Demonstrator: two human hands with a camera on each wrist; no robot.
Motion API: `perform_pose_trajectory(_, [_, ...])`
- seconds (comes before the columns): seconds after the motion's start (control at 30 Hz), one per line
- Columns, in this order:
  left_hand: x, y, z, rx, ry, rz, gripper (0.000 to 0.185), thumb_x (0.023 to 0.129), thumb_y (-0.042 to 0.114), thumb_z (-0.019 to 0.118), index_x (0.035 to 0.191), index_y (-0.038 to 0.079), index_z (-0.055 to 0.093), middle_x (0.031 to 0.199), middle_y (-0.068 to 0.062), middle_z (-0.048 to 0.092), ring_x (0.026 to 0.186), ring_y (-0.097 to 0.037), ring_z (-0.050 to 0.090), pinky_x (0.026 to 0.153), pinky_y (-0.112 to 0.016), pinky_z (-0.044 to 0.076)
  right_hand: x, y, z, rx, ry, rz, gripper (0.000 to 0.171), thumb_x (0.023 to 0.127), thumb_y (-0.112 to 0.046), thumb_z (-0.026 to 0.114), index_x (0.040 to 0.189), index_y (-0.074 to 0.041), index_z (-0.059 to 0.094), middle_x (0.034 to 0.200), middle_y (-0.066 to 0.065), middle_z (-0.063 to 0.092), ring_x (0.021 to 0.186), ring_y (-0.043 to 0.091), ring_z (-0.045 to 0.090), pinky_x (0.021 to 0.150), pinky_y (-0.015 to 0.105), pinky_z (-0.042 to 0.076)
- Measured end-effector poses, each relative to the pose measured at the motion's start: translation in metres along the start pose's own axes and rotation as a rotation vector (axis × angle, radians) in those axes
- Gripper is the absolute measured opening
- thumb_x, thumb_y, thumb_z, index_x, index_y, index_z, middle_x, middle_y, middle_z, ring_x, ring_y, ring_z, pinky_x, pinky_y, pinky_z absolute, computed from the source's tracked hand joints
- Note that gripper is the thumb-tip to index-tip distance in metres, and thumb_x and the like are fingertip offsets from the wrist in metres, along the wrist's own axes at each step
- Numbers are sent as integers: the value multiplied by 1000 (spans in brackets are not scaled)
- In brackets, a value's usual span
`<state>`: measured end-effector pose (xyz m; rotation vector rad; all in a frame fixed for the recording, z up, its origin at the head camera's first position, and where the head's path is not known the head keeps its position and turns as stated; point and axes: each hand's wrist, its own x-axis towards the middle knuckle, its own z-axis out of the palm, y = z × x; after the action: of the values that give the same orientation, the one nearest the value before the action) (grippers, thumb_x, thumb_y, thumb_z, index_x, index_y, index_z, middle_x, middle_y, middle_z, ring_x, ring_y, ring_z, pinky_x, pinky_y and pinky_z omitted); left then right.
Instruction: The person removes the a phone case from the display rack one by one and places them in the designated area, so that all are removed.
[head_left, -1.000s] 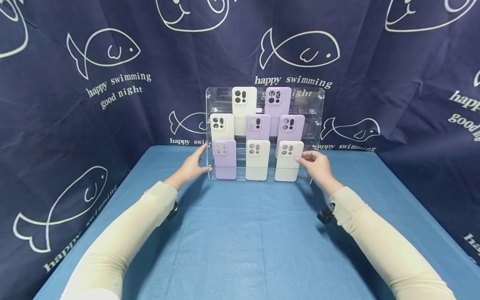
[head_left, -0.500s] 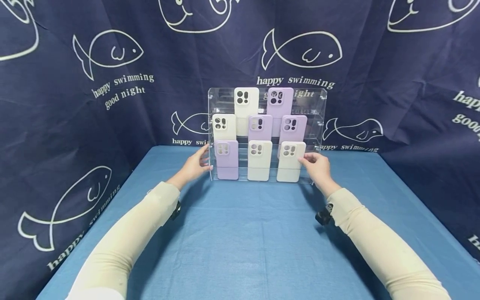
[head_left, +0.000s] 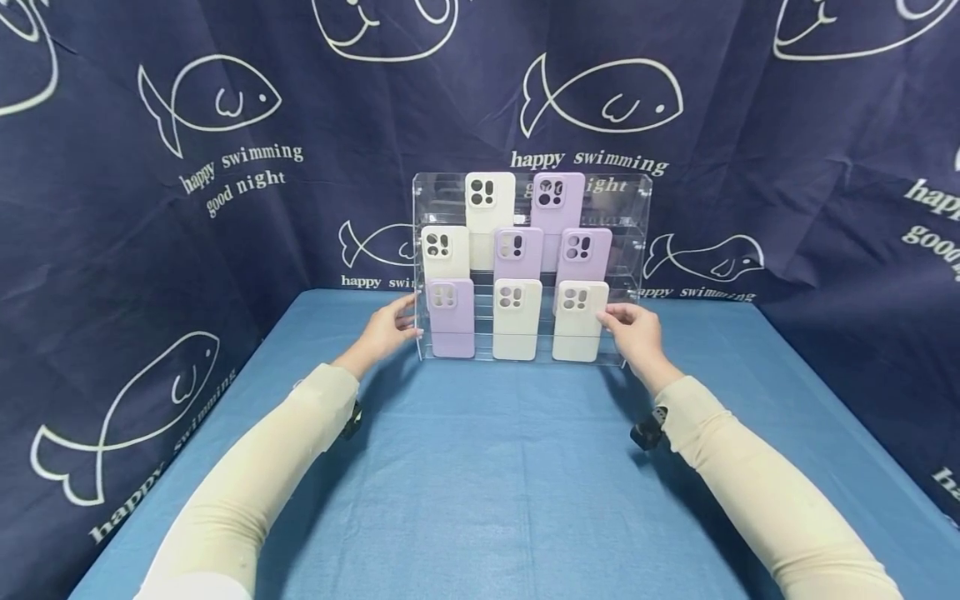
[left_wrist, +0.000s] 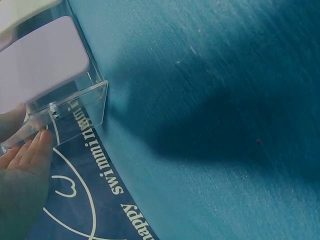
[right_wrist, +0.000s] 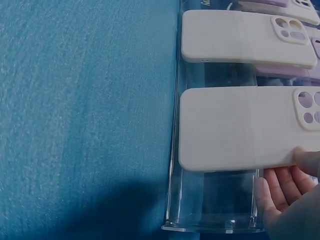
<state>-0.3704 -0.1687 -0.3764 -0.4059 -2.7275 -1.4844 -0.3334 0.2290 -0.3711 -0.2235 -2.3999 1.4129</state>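
A clear tiered display stand holds white and purple phone cases in three rows. My right hand pinches the side edge of the front-right white phone case. In the right wrist view, the thumb lies on that case's face, with the other fingers below its edge. This case stands in the lowest tier, behind the clear front lip. At the stand's left side, my left hand holds the clear side panel, thumb and fingers on either side of it. Close by is the front-left purple phone case.
A white phone case stands in the middle of the front row. Behind are more cases, among them a purple one in the top row. Blue cloth covers the table. Navy fish-print curtains rise behind and at both sides.
The view shifts slightly. My left fingers draw in a little at the stand's side. The right hand stays at the front-right white phone case, and the cases keep their places.
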Motion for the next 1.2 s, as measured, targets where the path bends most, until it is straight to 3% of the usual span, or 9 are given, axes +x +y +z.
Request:
perform_pose_trajectory(0.27, [-1, 3, 2, 64, 7, -26, 62, 90, -1, 64, 145, -6, 36, 141, -26, 48, 127, -37, 53, 103, -37, 50, 1, 2, 0, 22, 6, 13, 34, 92, -24, 68, 116, 0, 68, 109, 19, 69, 78, 2, 63, 67, 7, 51])
perform_pose_trajectory(0.4, [-1, 5, 3, 82, 15, -33, 59, 91, 0, 64, 143, -7, 38, 139, -27, 51, 126, -36, 54, 103, -38, 50, 2, 4, -1, 50, 10, 13, 33, 91, -23, 69, 115, 0, 69, 104, 14, 70, 82, 9, 67, 80, 22, 59])
perform_pose_trajectory(0.53, [0, 4, 4, 66, 26, -33, 56, 91, 0, 63, 142, -8, 40, 136, -27, 53, 125, -36, 55, 103, -38, 50, 3, 5, -1, 95, 10, -11, 33, 91, -20, 69, 114, 3, 68, 101, 13, 69, 85, 14, 70, 88, 34, 59])
perform_pose_trajectory(0.67, [1, 4, 4, 61, 29, -30, 55, 91, -1, 63, 141, -9, 41, 135, -27, 54, 124, -36, 56, 102, -37, 51, 4, 6, -2, 143, 18, -42, 32, 91, -18, 69, 113, 5, 67, 102, 16, 69, 82, 10, 70, 79, 20, 59])
perform_pose_trajectory(0.77, [2, 3, 4, 60, 30, -26, 55, 91, -2, 62, 141, -10, 41, 135, -29, 53, 123, -37, 56, 102, -37, 51, 4, 4, -3, 195, 28, -66, 32, 90, -16, 69, 113, 7, 67, 92, 6, 70, 78, 4, 68, 71, 11, 57])
perform_pose_trajectory(0.9, [2, 2, 4, 58, 39, -20, 54, 90, -3, 62, 140, -11, 41, 134, -29, 54, 122, -38, 57, 102, -38, 51, 5, -1, -4, 260, 34, -106, 32, 89, -14, 70, 111, 9, 67, 79, -11, 66, 71, -4, 66, 73, 16, 59])
perform_pose_trajectory(1.07, [2, 3, 3, 68, 22, -33, 55, 91, -2, 62, 141, -10, 40, 135, -29, 53, 124, -38, 56, 103, -39, 50, 9, -9, -8, 293, 39, -154, 32, 89, -11, 71, 111, 11, 66, 77, -13, 66, 68, -4, 66, 74, 21, 60])
perform_pose_trajectory(1.2, [2, 5, 3, 93, -2, -59, 56, 92, 1, 62, 142, -9, 39, 137, -27, 51, 126, -37, 54, 105, -39, 48, 11, -16, -10, 332, 38, -161, 31, 88, -7, 70, 111, 13, 65, 74, -18, 65, 66, -6, 65, 68, 14, 58])
